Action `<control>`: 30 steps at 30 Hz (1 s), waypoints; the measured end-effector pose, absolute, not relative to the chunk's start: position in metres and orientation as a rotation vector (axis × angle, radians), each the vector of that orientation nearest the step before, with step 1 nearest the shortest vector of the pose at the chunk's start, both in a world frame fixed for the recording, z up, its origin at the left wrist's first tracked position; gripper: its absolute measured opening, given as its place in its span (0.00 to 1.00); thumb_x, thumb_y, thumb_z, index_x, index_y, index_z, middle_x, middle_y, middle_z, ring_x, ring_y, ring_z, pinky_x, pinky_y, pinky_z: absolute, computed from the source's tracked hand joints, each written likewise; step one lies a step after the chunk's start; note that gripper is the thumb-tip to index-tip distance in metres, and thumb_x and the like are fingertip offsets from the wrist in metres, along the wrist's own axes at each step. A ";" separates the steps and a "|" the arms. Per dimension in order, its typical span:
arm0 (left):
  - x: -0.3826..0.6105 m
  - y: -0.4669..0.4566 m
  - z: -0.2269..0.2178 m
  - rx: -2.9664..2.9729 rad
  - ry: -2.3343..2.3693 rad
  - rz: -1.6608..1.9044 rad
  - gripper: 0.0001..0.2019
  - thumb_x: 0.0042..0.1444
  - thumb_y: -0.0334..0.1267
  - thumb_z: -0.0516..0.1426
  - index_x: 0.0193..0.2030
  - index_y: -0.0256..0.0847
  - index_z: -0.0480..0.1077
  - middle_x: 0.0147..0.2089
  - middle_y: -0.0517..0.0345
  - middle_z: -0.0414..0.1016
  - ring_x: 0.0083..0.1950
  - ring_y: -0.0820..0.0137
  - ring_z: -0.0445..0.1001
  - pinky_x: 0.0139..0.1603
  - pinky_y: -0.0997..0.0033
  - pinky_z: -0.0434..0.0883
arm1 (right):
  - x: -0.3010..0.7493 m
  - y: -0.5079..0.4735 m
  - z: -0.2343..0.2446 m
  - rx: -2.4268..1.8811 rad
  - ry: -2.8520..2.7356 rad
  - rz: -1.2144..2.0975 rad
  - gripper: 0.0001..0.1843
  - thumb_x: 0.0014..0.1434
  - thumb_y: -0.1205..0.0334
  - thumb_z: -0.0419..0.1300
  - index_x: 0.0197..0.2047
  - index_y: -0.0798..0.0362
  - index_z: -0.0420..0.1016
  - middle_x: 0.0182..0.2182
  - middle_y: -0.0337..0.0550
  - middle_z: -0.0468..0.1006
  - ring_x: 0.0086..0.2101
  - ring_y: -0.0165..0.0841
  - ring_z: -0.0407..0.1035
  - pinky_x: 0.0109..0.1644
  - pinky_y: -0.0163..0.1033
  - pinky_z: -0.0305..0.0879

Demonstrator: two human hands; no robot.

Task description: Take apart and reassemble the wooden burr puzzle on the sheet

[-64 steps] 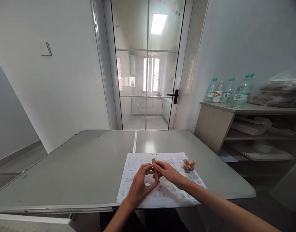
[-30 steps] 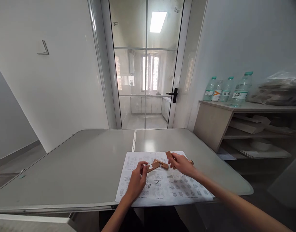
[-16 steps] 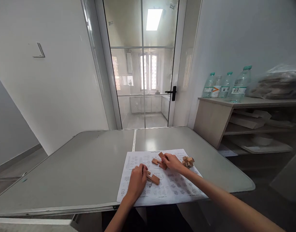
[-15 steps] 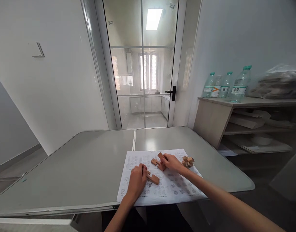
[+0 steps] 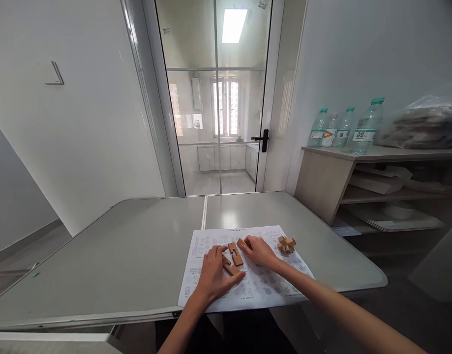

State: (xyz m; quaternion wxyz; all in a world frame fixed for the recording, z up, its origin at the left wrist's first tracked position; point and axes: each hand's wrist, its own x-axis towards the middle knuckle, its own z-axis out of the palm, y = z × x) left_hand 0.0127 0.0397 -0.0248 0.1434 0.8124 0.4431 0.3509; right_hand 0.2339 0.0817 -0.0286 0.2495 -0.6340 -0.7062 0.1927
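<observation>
On the printed sheet (image 5: 199,290) lie light-brown wooden puzzle pieces with cut-out notches. My left hand (image 5: 214,276) spans the lower notched piece (image 5: 231,268), thumb at its near right end and fingers at its left end. The middle puzzle piece (image 5: 236,255) lies flat just beyond it, its notch facing up and no hand on it. A third puzzle piece (image 5: 241,242) sticks out from the fingertips of my right hand (image 5: 259,250), which pinches it; most of that piece is hidden. To the right rests an assembled wooden burr puzzle (image 5: 286,244).
The sheet lies near the front edge of a grey table (image 5: 137,255). A wooden shelf unit (image 5: 323,179) stands at the right with several bottles (image 5: 365,129) and a plastic bag (image 5: 428,125) on top. A glass door (image 5: 196,172) rises behind the table.
My left hand has spread its thumb along the lower piece. The middle piece has turned and now lies nearer that piece. My right hand has lowered its piece toward the sheet.
</observation>
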 end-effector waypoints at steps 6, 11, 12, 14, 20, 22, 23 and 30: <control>0.011 0.043 -0.030 2.272 1.233 1.066 0.39 0.46 0.46 0.73 0.63 0.46 0.64 0.62 0.46 0.68 0.62 0.47 0.73 0.64 0.42 0.69 | 0.229 0.080 -0.030 -1.781 -1.928 0.454 0.10 0.71 0.58 0.58 0.47 0.54 0.77 0.47 0.54 0.82 0.47 0.42 0.75 0.42 0.39 0.59; 0.009 0.046 -0.033 2.202 1.186 1.116 0.33 0.52 0.38 0.69 0.63 0.45 0.61 0.62 0.47 0.69 0.64 0.51 0.73 0.65 0.45 0.72 | 0.223 0.080 -0.027 -1.773 -1.944 0.471 0.13 0.70 0.58 0.59 0.49 0.56 0.79 0.50 0.57 0.78 0.47 0.43 0.75 0.46 0.39 0.62; 0.009 0.046 -0.033 2.208 1.179 1.109 0.33 0.53 0.38 0.68 0.64 0.45 0.61 0.62 0.46 0.69 0.64 0.51 0.73 0.65 0.45 0.72 | 0.222 0.079 -0.026 -1.752 -1.953 0.486 0.13 0.71 0.58 0.58 0.49 0.56 0.80 0.50 0.57 0.78 0.47 0.43 0.75 0.47 0.39 0.63; 0.009 0.046 -0.034 2.235 1.164 1.095 0.33 0.54 0.38 0.67 0.65 0.45 0.60 0.63 0.45 0.70 0.65 0.51 0.73 0.66 0.44 0.71 | 0.219 0.079 -0.024 -1.695 -1.974 0.522 0.14 0.71 0.59 0.57 0.52 0.56 0.81 0.51 0.56 0.78 0.48 0.42 0.75 0.49 0.39 0.64; 0.008 0.050 -0.038 2.320 1.233 0.997 0.35 0.54 0.43 0.69 0.66 0.45 0.62 0.68 0.42 0.69 0.70 0.46 0.68 0.71 0.38 0.63 | 0.217 0.078 -0.020 -1.526 -2.000 0.639 0.17 0.69 0.63 0.57 0.54 0.56 0.83 0.50 0.56 0.80 0.48 0.43 0.76 0.52 0.41 0.68; 0.007 0.052 -0.041 2.341 1.270 0.968 0.35 0.54 0.46 0.69 0.66 0.45 0.62 0.69 0.41 0.69 0.72 0.45 0.66 0.71 0.37 0.61 | 0.220 0.078 -0.020 -1.468 -1.994 0.681 0.17 0.68 0.64 0.57 0.55 0.55 0.83 0.51 0.54 0.81 0.48 0.42 0.77 0.53 0.41 0.69; 0.007 0.053 -0.042 2.357 1.282 0.957 0.36 0.54 0.48 0.69 0.66 0.44 0.63 0.70 0.41 0.68 0.72 0.44 0.66 0.71 0.37 0.61 | 0.222 0.077 -0.020 -1.439 -1.986 0.703 0.18 0.68 0.64 0.57 0.55 0.54 0.83 0.51 0.54 0.81 0.48 0.42 0.77 0.54 0.41 0.69; 0.010 0.057 -0.047 2.511 1.344 0.839 0.37 0.61 0.56 0.64 0.73 0.49 0.61 0.76 0.46 0.64 0.75 0.43 0.60 0.71 0.37 0.59 | 0.231 0.067 -0.031 -1.346 -1.842 0.828 0.16 0.66 0.63 0.56 0.51 0.54 0.82 0.48 0.50 0.85 0.43 0.40 0.80 0.47 0.43 0.74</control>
